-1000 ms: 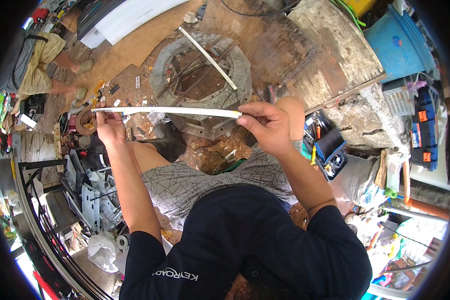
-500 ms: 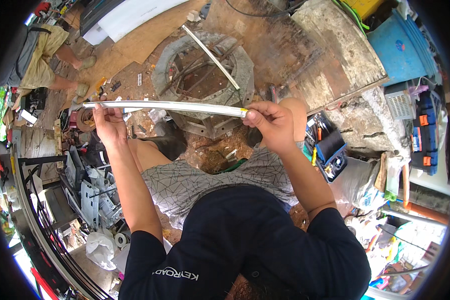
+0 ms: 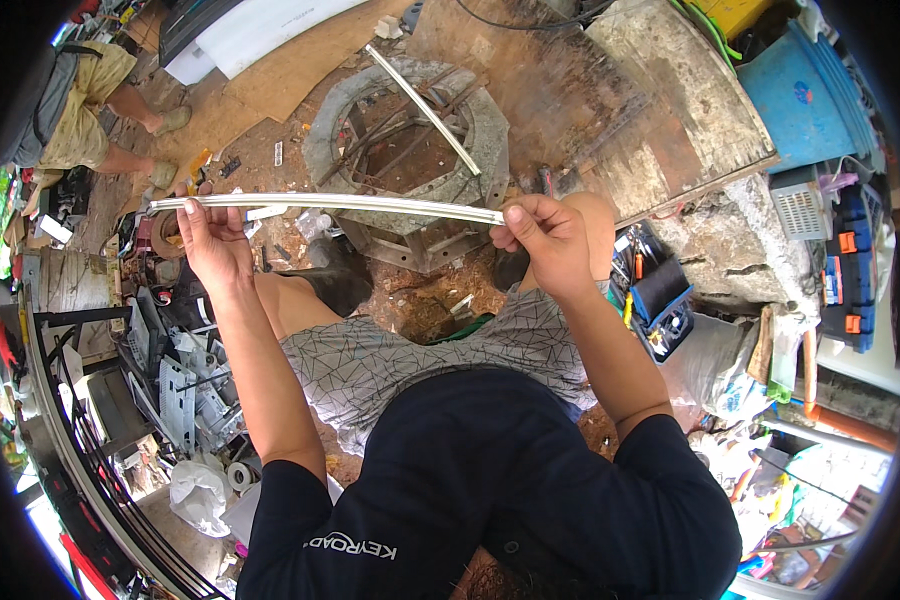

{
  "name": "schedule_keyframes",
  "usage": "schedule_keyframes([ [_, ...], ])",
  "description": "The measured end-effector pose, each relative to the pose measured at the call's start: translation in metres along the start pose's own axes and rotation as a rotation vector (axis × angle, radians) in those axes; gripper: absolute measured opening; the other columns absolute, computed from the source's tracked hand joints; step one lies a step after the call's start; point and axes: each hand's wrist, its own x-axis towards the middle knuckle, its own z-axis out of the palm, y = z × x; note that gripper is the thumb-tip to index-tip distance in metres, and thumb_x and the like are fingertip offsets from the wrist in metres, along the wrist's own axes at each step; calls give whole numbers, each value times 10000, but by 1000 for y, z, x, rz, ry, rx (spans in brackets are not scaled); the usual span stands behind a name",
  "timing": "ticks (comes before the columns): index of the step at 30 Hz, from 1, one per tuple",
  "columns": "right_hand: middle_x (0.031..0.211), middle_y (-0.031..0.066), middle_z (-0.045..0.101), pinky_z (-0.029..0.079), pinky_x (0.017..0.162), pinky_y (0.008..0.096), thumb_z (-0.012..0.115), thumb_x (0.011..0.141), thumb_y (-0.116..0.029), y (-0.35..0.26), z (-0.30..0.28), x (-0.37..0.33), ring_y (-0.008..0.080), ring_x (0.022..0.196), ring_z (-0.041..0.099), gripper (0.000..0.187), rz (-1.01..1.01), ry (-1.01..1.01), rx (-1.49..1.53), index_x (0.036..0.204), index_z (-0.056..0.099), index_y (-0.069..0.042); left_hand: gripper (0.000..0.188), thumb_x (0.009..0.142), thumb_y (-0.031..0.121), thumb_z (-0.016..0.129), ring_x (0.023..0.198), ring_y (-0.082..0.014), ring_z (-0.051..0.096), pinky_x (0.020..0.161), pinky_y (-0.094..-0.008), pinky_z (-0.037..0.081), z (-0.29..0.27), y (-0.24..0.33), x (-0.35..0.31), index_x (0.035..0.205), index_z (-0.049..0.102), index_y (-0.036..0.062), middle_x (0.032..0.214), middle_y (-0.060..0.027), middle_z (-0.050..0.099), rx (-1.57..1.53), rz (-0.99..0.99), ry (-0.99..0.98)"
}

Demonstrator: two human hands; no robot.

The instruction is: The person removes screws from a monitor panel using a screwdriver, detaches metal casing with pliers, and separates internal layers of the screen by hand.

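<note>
A long, narrow white-and-silver strip [image 3: 340, 202] with grooves along its length is held level across in front of me. My left hand [image 3: 217, 240] pinches it near its left end, thumb on the near side. At its right end, my right hand [image 3: 542, 240] grips the tip between thumb and fingers. Beyond it, a second, similar pale strip [image 3: 425, 110] lies slanted over an octagonal concrete-and-metal frame [image 3: 328, 140] on the ground. Part of the frame is hidden behind the held strip.
A person [image 3: 90, 110] in tan shorts stands at the far left. Scrap metal parts [image 3: 185, 390] pile up at my left. To the right are a tool pouch [image 3: 660, 295], a worn wooden board [image 3: 685, 100], a blue bin [image 3: 805, 100] and a blue toolbox [image 3: 852, 265].
The held strip has been rolled, so a grooved side now shows instead of the smoother face. It has also shifted slightly, its left end reaching further left past my left hand.
</note>
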Motion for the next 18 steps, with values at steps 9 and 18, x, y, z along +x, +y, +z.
schedule_keyframes([
  [9, 789, 47, 714, 509, 643, 234, 596, 1010, -264, -3, 1, 3, 88, 706, 647, 274, -13, -16, -46, 922, 674, -17, 415, 999, 238, 594, 815, -110, 663, 695, -272, 622, -4, -2, 2, 1384, 493, 124, 1188, -106, 640, 13, 3, -20],
  [18, 934, 57, 691, 526, 744, 250, 693, 935, -105, 26, -12, 5, 104, 824, 643, 150, -46, -40, -41, 1022, 667, 15, 398, 998, 207, 591, 804, -84, 618, 705, -290, 588, 1, 1, 3, 1381, 500, 150, 1041, -22, 663, -28, -32, 36],
])
